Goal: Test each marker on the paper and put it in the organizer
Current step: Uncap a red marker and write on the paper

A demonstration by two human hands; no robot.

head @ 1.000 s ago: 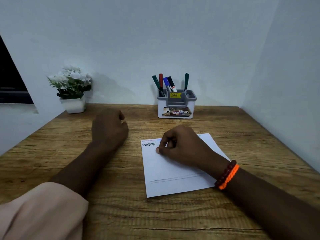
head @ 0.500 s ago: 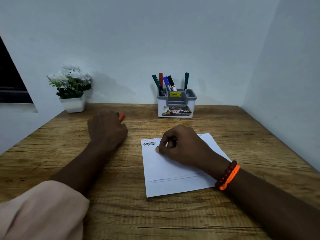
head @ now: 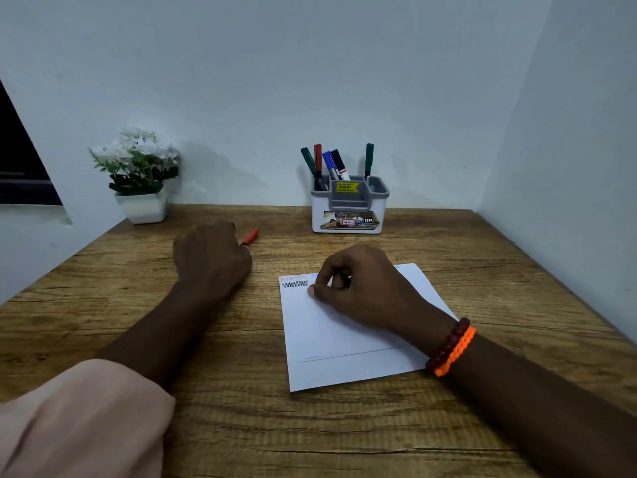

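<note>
— Where's the organizer?
— At the table's far edge, markers standing in it. The potted plant sits far left.
— And the paper?
— Nearer, under the right hand; the left hand rests to its left, a marker just beyond it.

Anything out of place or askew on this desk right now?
Little stands out. One red marker lies loose on the table beside the left hand, outside the organizer. The paper sits slightly skewed.

Counter: was wood-grained.
Back edge: held a potted white flower plant and a marker organizer.
Middle: held a red marker and paper.
</note>
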